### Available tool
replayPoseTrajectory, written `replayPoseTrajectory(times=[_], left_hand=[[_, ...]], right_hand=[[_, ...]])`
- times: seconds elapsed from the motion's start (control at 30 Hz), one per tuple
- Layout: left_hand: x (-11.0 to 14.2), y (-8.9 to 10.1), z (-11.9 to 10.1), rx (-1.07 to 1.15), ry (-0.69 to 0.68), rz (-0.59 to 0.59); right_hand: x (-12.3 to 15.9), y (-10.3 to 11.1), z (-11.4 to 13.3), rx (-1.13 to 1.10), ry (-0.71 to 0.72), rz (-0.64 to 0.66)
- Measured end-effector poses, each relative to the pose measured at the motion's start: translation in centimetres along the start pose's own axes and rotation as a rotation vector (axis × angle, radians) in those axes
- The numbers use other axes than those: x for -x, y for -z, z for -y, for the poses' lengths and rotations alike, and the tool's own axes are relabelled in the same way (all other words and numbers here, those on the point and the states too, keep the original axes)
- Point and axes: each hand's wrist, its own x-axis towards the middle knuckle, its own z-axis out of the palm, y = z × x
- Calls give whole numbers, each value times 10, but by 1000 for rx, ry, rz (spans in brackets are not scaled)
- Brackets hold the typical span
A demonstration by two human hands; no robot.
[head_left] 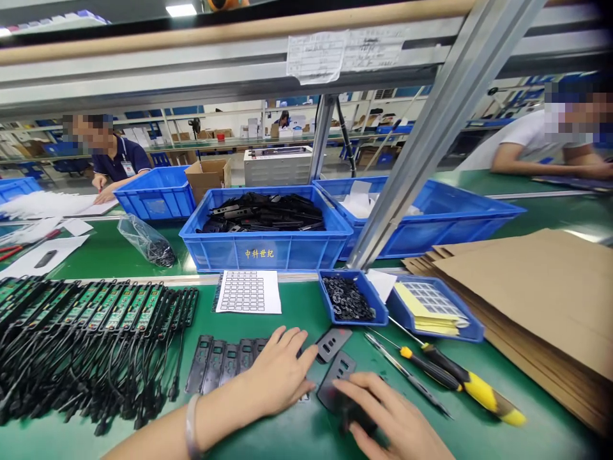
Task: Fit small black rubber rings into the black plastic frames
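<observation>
My left hand [278, 370] lies flat on the green mat, fingers spread over the right end of a row of dark plastic plates [220, 361]. My right hand [387, 415] curls over a dark grey plate [338, 377] near the front edge, fingers pressing on it. Another grey plate [331, 343] lies just beyond, between the two hands. A small blue tray of black rings [349, 299] stands behind them.
Rows of green circuit boards with black cables [90, 332] fill the left. A sticker sheet [249, 292], a large blue bin of black parts [263, 220], a label tray [433, 306], yellow-handled screwdrivers [460, 377] and stacked cardboard [541, 300] surround them. Other people work at the far benches.
</observation>
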Motion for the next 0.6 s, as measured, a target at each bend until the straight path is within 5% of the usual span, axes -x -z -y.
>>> replayPoseTrajectory(times=[0.13, 0.27, 0.33, 0.4, 0.5, 0.6], left_hand=[[-44, -7, -7, 106, 109, -3], [-64, -7, -4, 248, 182, 0], [-62, -1, 3, 368, 257, -21], [-54, 9, 10, 524, 346, -33], [-33, 22, 22, 805, 462, 9], [-9, 30, 28, 1039, 560, 44]], right_hand=[[15, 10, -6, -329, -384, -120], [30, 8, -17, -785, -789, -25], [38, 6, -26, -828, -897, 16], [45, 6, -36, -667, -954, 13], [43, 10, -46, -145, -912, -101], [20, 15, -46, 238, -551, -158]])
